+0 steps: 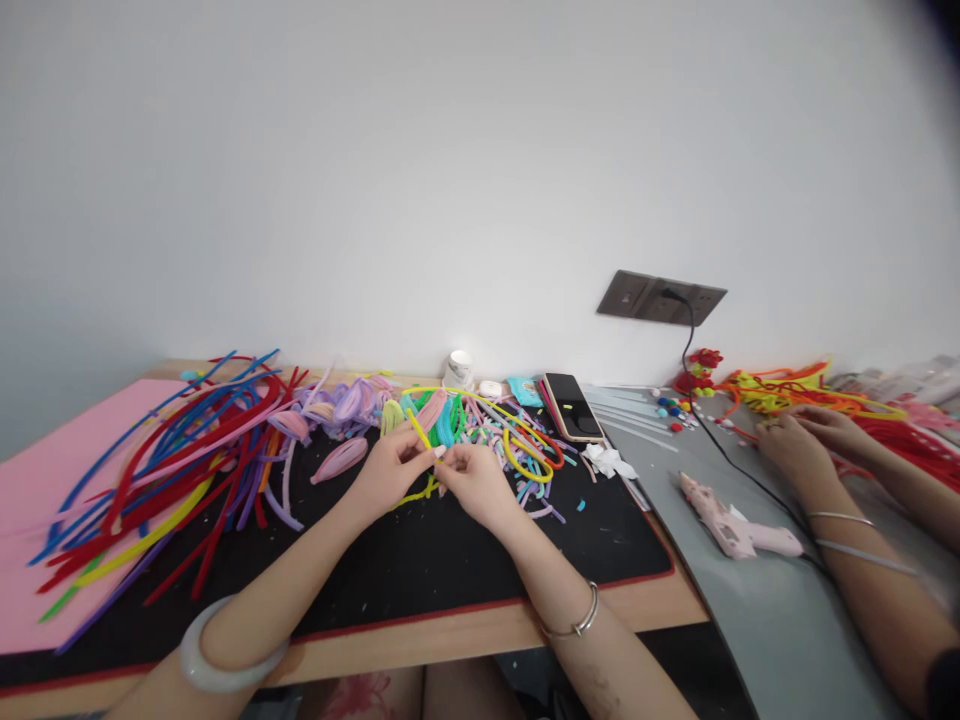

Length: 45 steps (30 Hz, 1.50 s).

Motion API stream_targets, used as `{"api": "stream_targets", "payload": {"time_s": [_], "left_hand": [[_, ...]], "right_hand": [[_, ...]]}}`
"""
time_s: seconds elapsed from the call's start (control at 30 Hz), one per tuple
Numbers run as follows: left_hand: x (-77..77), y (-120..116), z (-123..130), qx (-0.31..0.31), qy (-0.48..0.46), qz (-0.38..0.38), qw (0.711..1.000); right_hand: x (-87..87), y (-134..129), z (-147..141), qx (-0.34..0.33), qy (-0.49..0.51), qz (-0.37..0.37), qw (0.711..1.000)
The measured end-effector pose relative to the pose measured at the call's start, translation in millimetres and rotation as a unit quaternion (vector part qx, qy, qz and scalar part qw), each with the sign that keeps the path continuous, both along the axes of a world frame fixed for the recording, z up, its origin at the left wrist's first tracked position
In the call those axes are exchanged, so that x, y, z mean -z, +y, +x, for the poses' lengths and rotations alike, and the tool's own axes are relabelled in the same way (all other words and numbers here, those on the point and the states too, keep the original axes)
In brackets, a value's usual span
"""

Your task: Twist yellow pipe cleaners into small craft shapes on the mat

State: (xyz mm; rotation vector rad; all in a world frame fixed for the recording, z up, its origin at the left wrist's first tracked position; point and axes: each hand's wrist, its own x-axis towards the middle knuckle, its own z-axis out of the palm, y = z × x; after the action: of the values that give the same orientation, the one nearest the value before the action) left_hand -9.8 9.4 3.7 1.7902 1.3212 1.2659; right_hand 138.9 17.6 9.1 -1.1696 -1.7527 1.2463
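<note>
Along the pale wall, your table carries a black mat with a red edge, and a grey tabletop adjoins it on your right. A pink sheet lies at far left, partly under a loose heap of long fuzzy stems in red, blue, yellow and purple. On the grey side, a co-worker's hands are busy near orange and yellow stems, behind a pink glue gun. Your left hand has its thumb and fingers pinched closed on a yellow stem, which slants up above the mat's middle; your right hand meets it there, fingertips drawn together, apparently on the stem's lower end. Just beyond lie short cut pieces in pastel colours, so some cutting seems done, while the many full-length stems look unused. The yellow piece seems to be at an early shaping stage: you have no finished form in your fingers, and whether its hidden end is already bent or twisted, you cannot tell from this view.
</note>
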Motion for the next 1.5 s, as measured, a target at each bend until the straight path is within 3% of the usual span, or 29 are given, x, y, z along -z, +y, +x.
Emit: {"api": "stream_targets", "payload": {"time_s": [0.13,0.27,0.33,0.4,0.53,0.63,0.7,0.87,1.1,1.23,1.37,1.43,1.5], "left_hand": [[0.0,-1,3,-0.031,0.007,0.012,0.999],[0.6,-1,3,-0.039,-0.019,0.0,0.999],[-0.9,0,1,-0.014,-0.046,-0.015,0.999],[-4.0,-1,-1,0.038,-0.079,-0.041,0.995],[-8.9,-4,-3,0.143,-0.148,-0.118,0.971],[-6.6,-6,-3,0.159,-0.194,-0.161,0.955],[-3.2,-5,-4,0.154,-0.205,-0.169,0.951],[2.5,-1,-5,0.103,-0.149,-0.133,0.974],[0.4,1,-2,0.018,-0.01,-0.007,1.0],[0.5,0,0,-0.011,0.034,0.024,0.999],[2.8,1,2,-0.027,0.031,0.029,0.999],[3.3,2,2,-0.027,-0.004,0.002,1.0],[2.2,2,2,0.005,-0.054,-0.039,0.998]], "right_hand": [[6.5,-1,-3,0.046,-0.049,0.087,0.994],[5.8,-3,-3,0.055,-0.029,0.097,0.993],[1.8,-3,-1,0.027,0.015,0.047,0.998],[-2.9,-3,2,-0.023,0.081,-0.052,0.995],[-9.8,-1,11,-0.134,0.197,-0.243,0.94],[-11.5,0,14,-0.178,0.221,-0.3,0.911],[-11.8,0,13,-0.174,0.218,-0.303,0.911],[-11.8,-4,5,-0.097,0.185,-0.241,0.948],[-3.0,-2,0,-0.019,0.081,-0.092,0.992],[3.6,0,-1,0.015,-0.003,0.02,1.0],[5.7,-1,-1,0.045,-0.075,0.152,0.985],[5.0,-2,0,0.041,-0.065,0.157,0.985],[3.1,-1,1,0.023,-0.022,0.092,0.995]]}}
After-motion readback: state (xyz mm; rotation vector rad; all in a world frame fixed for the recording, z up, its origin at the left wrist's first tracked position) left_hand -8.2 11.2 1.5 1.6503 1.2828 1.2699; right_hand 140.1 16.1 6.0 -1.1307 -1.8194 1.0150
